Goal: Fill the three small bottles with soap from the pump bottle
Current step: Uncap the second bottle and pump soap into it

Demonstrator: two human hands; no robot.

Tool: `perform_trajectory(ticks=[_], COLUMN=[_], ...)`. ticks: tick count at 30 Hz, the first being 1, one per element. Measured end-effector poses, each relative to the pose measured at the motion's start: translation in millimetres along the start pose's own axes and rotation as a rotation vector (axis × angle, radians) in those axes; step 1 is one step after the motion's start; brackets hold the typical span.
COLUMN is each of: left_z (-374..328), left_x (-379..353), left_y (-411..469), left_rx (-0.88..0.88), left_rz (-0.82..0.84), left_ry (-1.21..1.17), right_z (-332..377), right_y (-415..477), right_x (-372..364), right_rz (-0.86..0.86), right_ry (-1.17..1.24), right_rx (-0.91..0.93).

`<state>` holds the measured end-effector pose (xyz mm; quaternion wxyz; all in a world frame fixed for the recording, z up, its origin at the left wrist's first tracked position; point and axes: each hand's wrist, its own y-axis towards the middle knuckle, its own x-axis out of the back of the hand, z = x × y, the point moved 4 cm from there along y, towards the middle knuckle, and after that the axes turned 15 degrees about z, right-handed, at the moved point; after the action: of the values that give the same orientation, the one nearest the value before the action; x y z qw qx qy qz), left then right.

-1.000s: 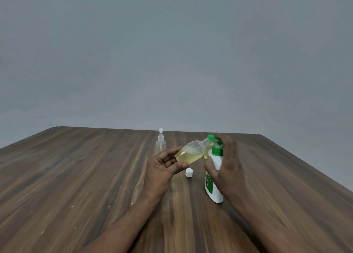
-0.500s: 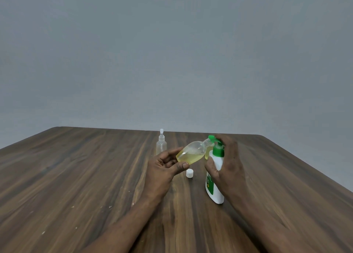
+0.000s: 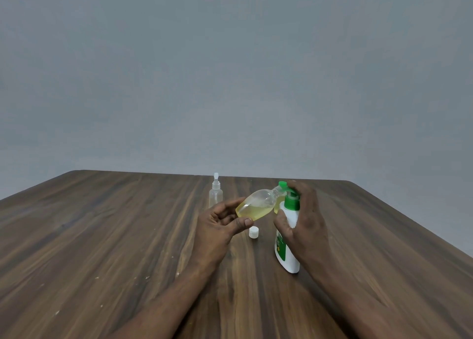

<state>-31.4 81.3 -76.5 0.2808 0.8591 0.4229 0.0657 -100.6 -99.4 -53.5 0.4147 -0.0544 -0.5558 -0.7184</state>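
Mid-fill, by the look of it, on one of the three. Gripping the small bottle (image 3: 256, 205) in the left hand (image 3: 220, 226), thumb and fingers curled round its base, tilted above the table (image 3: 102, 236), neck up at the green spout (image 3: 282, 184), partly full of yellow soap. Clasping the pump bottle (image 3: 288, 256), upright on the wood, with the right hand (image 3: 307, 218): thumb on the white body, fingers arched over the pump head. Loose white cap (image 3: 253, 232) down between the hands. Behind, upright and seemingly empty, a spray bottle (image 3: 215, 194). Third bottle: cannot tell where. Next, probably: press the head squarely, keep neck under spout, steady the base against tipping; once full, cap and swap.
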Motion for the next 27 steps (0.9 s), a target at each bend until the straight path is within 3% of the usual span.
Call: perform_trajectory(ticks=[27], left_z=[-0.7], left_x=[-0.8], left_y=[-0.3], left_rx=[0.001], left_rz=[0.003], left_ry=[-0.011], right_z=[1.1], right_y=[-0.6], right_x=[0.4], right_rz=[-0.001], right_ry=[0.0], right_rx=[0.005])
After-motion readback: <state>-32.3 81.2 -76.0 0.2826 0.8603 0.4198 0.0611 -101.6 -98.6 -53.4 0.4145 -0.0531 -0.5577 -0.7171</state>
